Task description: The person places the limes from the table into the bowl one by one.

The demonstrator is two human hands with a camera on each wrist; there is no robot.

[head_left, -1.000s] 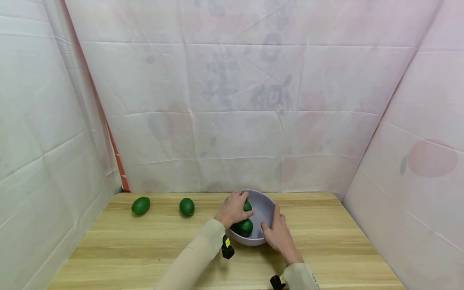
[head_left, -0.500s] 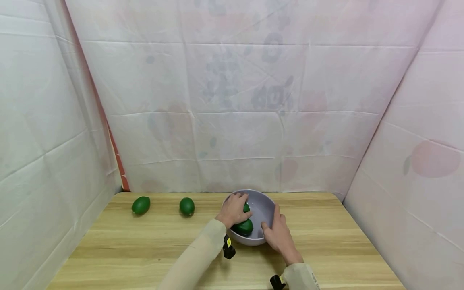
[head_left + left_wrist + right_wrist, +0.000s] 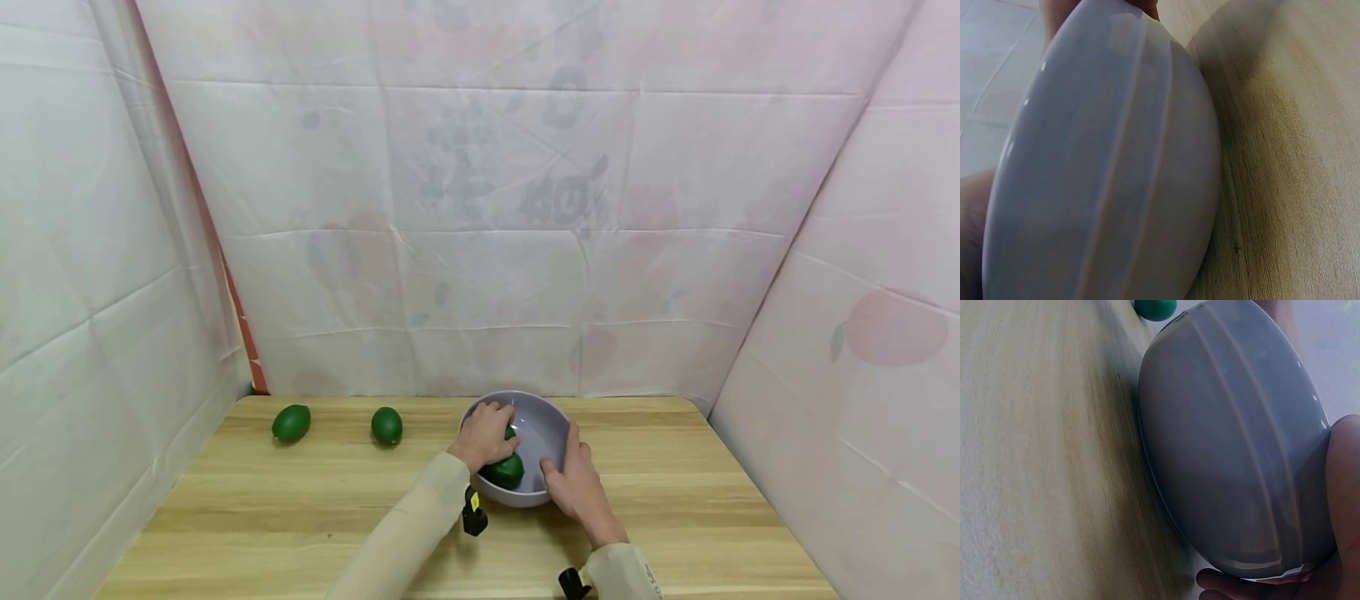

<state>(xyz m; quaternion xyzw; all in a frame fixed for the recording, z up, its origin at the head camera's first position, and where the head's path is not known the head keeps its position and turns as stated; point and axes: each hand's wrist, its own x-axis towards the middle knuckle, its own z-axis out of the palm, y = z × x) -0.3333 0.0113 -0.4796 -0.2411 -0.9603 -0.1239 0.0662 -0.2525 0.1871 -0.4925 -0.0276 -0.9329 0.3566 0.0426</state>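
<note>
A pale purple bowl [image 3: 553, 429] stands on the wooden table, its outer wall filling much of both wrist views. My left hand [image 3: 483, 435] reaches over the rim from the left and holds a green lime [image 3: 511, 432] inside, mostly hidden under the fingers. Just in front of it, a second lime [image 3: 505, 472] lies in the bowl. On the opposite side, my right hand [image 3: 582, 486] grips the rim, thumb inside and fingers along the outside. In the right wrist view those fingers [image 3: 1225, 584] curl around the wall.
Two more limes lie on the table [image 3: 247, 500] left of the bowl: a nearer lime [image 3: 387, 426] and a lime [image 3: 291, 423] farther left. Pale printed sheets [image 3: 480, 250] enclose the table at the back and both sides.
My left hand has sunk slightly deeper into the bowl, and less of the lime under it shows. My right hand and the two limes on the table stay in place.
</note>
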